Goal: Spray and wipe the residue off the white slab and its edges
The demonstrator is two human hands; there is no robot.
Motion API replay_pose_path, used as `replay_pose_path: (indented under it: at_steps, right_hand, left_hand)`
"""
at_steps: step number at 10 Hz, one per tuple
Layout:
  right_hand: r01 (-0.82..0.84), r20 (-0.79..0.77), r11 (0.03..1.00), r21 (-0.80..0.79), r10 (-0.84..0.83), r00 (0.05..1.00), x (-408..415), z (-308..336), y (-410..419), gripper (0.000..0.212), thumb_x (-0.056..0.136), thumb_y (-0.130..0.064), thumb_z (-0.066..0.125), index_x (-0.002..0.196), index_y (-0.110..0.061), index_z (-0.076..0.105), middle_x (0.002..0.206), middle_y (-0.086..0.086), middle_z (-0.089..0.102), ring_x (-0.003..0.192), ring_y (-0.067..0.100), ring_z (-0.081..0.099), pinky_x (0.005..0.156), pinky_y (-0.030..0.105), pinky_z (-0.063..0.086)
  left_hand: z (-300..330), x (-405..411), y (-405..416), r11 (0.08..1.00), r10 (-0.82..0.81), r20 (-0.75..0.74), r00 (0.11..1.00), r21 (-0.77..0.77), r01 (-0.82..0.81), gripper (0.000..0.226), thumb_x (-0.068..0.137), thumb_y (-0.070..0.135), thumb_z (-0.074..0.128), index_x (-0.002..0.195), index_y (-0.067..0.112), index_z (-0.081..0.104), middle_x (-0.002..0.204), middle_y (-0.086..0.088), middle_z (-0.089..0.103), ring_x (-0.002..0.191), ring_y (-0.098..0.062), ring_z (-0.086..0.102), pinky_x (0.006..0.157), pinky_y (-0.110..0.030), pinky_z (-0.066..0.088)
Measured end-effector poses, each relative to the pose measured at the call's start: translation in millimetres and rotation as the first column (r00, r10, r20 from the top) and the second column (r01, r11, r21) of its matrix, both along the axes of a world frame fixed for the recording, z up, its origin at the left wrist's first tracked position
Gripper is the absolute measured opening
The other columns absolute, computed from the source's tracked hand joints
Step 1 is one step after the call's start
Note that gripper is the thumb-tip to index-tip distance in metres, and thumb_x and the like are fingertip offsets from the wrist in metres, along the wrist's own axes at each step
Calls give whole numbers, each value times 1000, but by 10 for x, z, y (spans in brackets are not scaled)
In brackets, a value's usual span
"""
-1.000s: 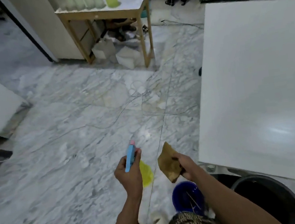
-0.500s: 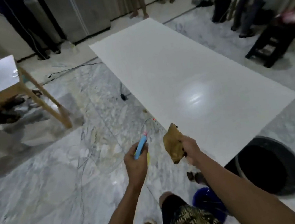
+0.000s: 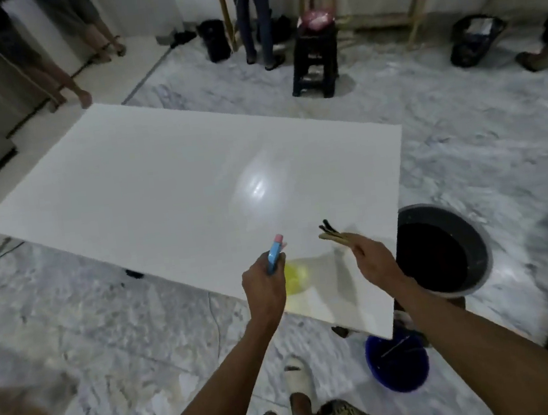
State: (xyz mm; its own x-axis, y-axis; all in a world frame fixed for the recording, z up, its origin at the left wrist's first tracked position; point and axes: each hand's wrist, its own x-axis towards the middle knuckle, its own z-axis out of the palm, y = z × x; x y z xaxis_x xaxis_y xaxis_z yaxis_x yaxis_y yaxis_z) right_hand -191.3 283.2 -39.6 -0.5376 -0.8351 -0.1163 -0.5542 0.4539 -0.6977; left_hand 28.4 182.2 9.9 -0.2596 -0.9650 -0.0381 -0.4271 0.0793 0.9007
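Observation:
A large white slab [image 3: 166,186] lies raised above the marble floor, filling the middle of the view, with a light glare on its surface. My left hand [image 3: 264,282] is shut on a spray bottle [image 3: 275,254] with a blue and pink head and yellow body, held over the slab's near edge. My right hand [image 3: 374,262] grips a brown cloth [image 3: 333,236], seen edge-on above the slab's near right part.
A black bucket [image 3: 443,252] stands at the slab's right end and a blue bucket [image 3: 398,369] under its near corner. A black stool [image 3: 314,54] and several standing people are beyond the slab. My feet are at the bottom.
The view has swung right, bringing the whole slab to the centre. Both hands now hover over its near edge, and the cloth has turned flat and edge-on.

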Motion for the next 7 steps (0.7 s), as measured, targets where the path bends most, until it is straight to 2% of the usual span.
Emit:
replay_pose_path:
  at_steps: [1, 2, 3, 4, 5, 6, 7]
  right_hand:
    - [-129, -321, 991, 41, 136, 937, 105, -338, 47, 45, 92, -3, 46, 132, -17, 59, 134, 10, 61, 128, 33, 51, 109, 44, 34]
    - [-267, -355, 917, 296, 365, 861, 282, -633, 87, 48, 82, -8, 54, 127, -23, 61, 135, 7, 61, 133, 34, 48, 106, 42, 29]
    - [-253, -284, 872, 419, 391, 876, 415, -913, 134, 53, 82, -19, 38, 133, -24, 53, 137, 8, 60, 130, 35, 52, 106, 45, 26]
    - [-232, -259, 841, 489, 393, 882, 522, -1007, 162, 59, 78, -11, 49, 135, -23, 49, 141, 8, 57, 133, 35, 44, 107, 47, 20]
    - [-280, -225, 833, 477, 424, 877, 487, -919, 172, 53, 87, -14, 43, 140, -20, 50, 148, 9, 49, 138, 42, 42, 116, 47, 16]
    - [-248, -207, 837, 488, 387, 899, 447, -798, 175, 61, 95, -4, 34, 153, -23, 32, 164, 3, 18, 152, 33, 8, 121, 46, 2]
    - [-203, -169, 859, 471, 314, 934, 558, -787, 131, 60, 95, -11, 34, 153, -25, 31, 165, 0, 14, 152, 29, 7, 120, 46, 7]
  left_hand:
    - [-88, -171, -185, 999, -44, 93, 995, -9, 45, 18, 105, 26, 66, 111, 13, 78, 83, 6, 69, 72, -22, 70, 69, -34, 53]
    - [-127, -362, -416, 997, -56, 155, 986, -46, 64, 22, 106, 28, 64, 112, 11, 76, 85, -7, 76, 72, -27, 71, 72, -41, 56]
    - [-88, -467, -562, 997, -60, 172, 983, -45, 69, 19, 107, 26, 64, 109, 12, 76, 76, 2, 69, 62, -9, 61, 62, -21, 46]
    - [-101, -462, -619, 996, -85, 166, 982, -8, 88, 23, 107, 26, 64, 112, 8, 75, 71, 2, 62, 58, -5, 52, 56, -9, 38]
    - [-64, -460, -625, 992, -124, 172, 977, 26, 121, 22, 107, 25, 63, 116, 8, 75, 73, 4, 61, 58, -5, 52, 56, -6, 38]
    - [-17, -473, -691, 982, -185, 198, 962, 4, 188, 25, 106, 25, 64, 115, 4, 75, 78, 0, 64, 60, -8, 55, 60, -13, 39]
    - [50, -450, -695, 965, -264, 222, 939, 62, 256, 29, 102, 27, 71, 124, 8, 71, 91, -1, 67, 76, -19, 64, 74, -25, 45]
